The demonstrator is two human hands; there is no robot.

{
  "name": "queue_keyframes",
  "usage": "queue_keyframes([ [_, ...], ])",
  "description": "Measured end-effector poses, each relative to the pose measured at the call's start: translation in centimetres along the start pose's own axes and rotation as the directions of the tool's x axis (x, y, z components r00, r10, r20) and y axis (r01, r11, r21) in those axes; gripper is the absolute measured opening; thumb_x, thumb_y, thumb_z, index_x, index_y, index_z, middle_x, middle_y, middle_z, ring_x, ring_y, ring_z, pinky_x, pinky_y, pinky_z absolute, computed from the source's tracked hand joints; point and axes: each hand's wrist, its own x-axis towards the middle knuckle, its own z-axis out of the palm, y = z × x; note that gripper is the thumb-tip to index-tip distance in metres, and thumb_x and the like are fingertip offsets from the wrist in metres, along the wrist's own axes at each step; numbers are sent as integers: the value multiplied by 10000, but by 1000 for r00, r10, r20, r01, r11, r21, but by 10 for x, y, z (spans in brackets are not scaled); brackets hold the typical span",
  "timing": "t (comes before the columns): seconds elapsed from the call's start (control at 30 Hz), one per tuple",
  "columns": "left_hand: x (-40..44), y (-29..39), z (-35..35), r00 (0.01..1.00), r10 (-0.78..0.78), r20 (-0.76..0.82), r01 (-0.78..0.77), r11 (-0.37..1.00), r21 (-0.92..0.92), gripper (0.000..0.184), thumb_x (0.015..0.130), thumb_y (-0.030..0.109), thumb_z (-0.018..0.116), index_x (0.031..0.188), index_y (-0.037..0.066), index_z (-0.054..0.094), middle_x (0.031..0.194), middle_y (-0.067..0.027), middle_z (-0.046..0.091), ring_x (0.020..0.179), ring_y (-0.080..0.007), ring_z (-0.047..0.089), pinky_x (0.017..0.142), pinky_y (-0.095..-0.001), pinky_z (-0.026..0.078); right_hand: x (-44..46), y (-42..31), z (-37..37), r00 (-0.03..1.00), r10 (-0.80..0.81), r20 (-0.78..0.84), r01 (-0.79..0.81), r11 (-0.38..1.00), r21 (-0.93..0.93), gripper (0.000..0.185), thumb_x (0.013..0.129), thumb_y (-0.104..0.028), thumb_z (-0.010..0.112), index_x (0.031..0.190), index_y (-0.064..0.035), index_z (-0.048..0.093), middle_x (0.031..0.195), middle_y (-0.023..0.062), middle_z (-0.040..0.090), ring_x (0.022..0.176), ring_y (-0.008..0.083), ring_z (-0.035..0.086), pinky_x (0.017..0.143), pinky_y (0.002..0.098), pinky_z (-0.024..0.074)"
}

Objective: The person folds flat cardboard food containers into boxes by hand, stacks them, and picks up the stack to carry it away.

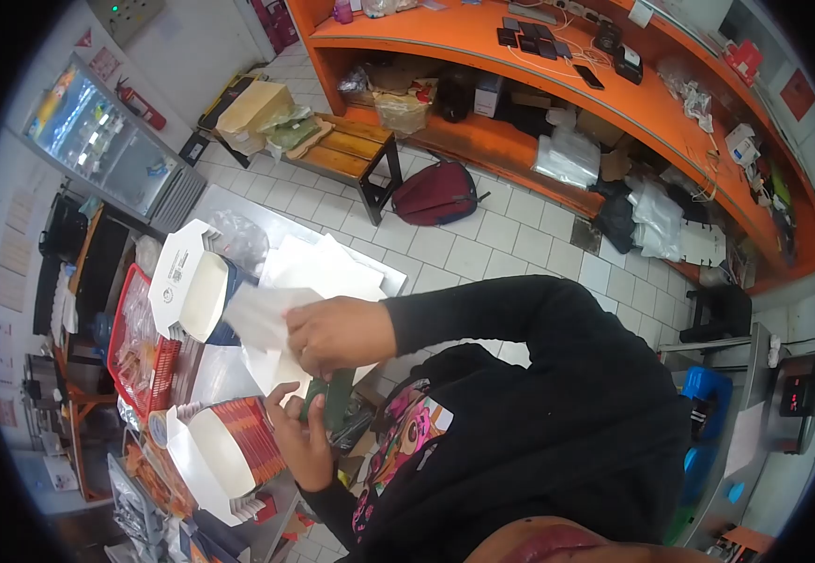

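Observation:
My right hand (342, 333) is closed with its fingers pinched, over a thin white sheet (262, 324) that is blurred. Just below it, my left hand (304, 441) has its fingers curled at a dark green piece (337, 402), whose kind I cannot make out. Part of the green piece is hidden behind the hands. Beyond the right hand lies a stack of white sheets (327, 263) on the metal table. To the left stands a stack of blue-sided paper food trays (205, 296). Nearer my left hand is a stack of red-sided paper food trays (224, 453).
A red plastic basket (130, 324) with clear bags stands at the left. Past the table are a wooden bench (351, 148), a maroon backpack (437, 194) and an orange counter (445, 36) with several phones. A display fridge (102, 141) stands at the back left.

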Motion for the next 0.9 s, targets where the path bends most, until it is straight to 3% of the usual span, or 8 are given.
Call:
queue_keyframes([
  [0.07, 1, -13, -11, 950, 310, -35, -302, 942, 147, 229, 929, 40, 612, 1108, -43, 496, 1049, -62, 489, 766, -86, 509, 635, -189, 383, 2, 0, -6, 994, -103, -23, 105, 978, 180, 276, 732, -189, 728, 996, -118, 695, 1078, 82, 578, 989, 246, 594, 795, 395, 517],
  [0.2, -11, 9, -11, 956, 88, -280, -127, 984, -124, 97, 880, 71, 670, 914, -9, 626, 1160, -81, 478, 987, -159, 523, 821, -284, 418, 3, -23, -14, 995, -58, 86, 45, 988, 150, 676, 761, -196, 708, 1376, -144, 433, 1118, 82, 581, 1030, 249, 604, 805, 404, 515],
  [0.33, -17, 4, -17, 931, 206, -300, -133, 960, 246, 226, 844, 104, 707, 997, -33, 610, 1227, -100, 504, 1174, -212, 472, 1005, -374, 358, 10, -9, 9, 954, -298, -36, 295, 952, -87, 534, 788, -156, 660, 1297, -110, 505, 1185, 97, 564, 1102, 266, 596, 851, 351, 536],
  [0.47, -9, -9, -40, 811, 230, -537, -219, 972, 85, 419, 891, 136, 674, 1236, -27, 500, 1333, -134, 487, 1262, -240, 444, 1066, -385, 332, 11, 7, -2, 888, -453, -74, 431, 879, -203, 276, 818, -69, 608, 1092, -60, 576, 1209, 129, 599, 1161, 302, 595, 938, 361, 540],
  [0.57, -22, -24, -76, 684, -124, -719, -68, 970, -232, 498, 947, 161, 619, 1349, -23, 389, 1366, -129, 486, 1284, -222, 435, 1070, -337, 333, 12, 13, -8, 862, -507, 0, 499, 848, -179, 140, 825, -54, 606, 954, -37, 552, 1264, 137, 598, 1211, 303, 571, 955, 365, 545],
  [0.63, -40, -51, -91, 872, -202, -445, 36, 935, -353, 523, 972, 186, 595, 1379, -38, 355, 1369, -124, 489, 1213, -183, 498, 1031, -293, 369, 10, 15, -4, 838, -542, 53, 543, 825, -157, 108, 828, -50, 609, 895, -31, 526, 1298, 136, 589, 1238, 302, 554, 949, 361, 552],
  [0.77, -79, -68, -64, 799, -517, -307, 168, 682, -711, 373, 960, 201, 617, 1235, -44, 557, 1154, -88, 642, 1005, -131, 596, 903, -266, 447, 13, 9, 16, 816, -555, 164, 572, 816, -85, 129, 828, -41, 611, 871, -29, 490, 1323, 123, 581, 1226, 283, 568, 842, 317, 593],
  [0.9, -95, -48, -40, 672, -521, -526, 149, 791, -593, 286, 943, 184, 641, 1133, -29, 630, 1051, -62, 673, 938, -115, 606, 835, -257, 470, 35, -3, 20, 835, -498, 235, 535, 835, -130, 130, 804, -56, 632, 914, -32, 567, 1235, 93, 631, 1147, 278, 615, 890, 355, 566],
])
